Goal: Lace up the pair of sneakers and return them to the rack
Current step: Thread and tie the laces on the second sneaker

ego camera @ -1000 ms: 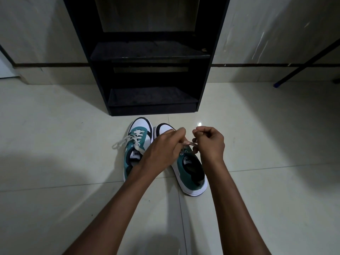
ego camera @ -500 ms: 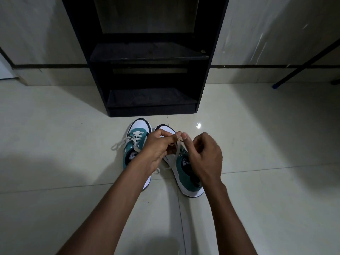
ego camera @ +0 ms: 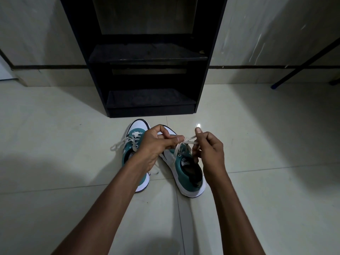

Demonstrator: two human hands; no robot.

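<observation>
Two teal and white sneakers stand side by side on the floor, toes toward the black rack [ego camera: 147, 56]. The left sneaker [ego camera: 134, 138] has its white lace tied, with loops falling to its left. Over the right sneaker [ego camera: 185, 168] my left hand [ego camera: 156, 144] and my right hand [ego camera: 209, 150] each pinch an end of its white lace [ego camera: 189, 140], stretched between them above the eyelets. My left forearm hides the left sneaker's heel.
The rack has two dark shelves, both bare, its base [ego camera: 150, 113] just beyond the sneakers' toes. A dark slanted pole [ego camera: 301, 65] with a blue foot leans at the right by the wall. Pale tiled floor [ego camera: 55, 144] surrounds the shoes.
My hands drew together over the right sneaker's lace, then pulled apart again, so the lace now stretches between them. The right sneaker shifted slightly.
</observation>
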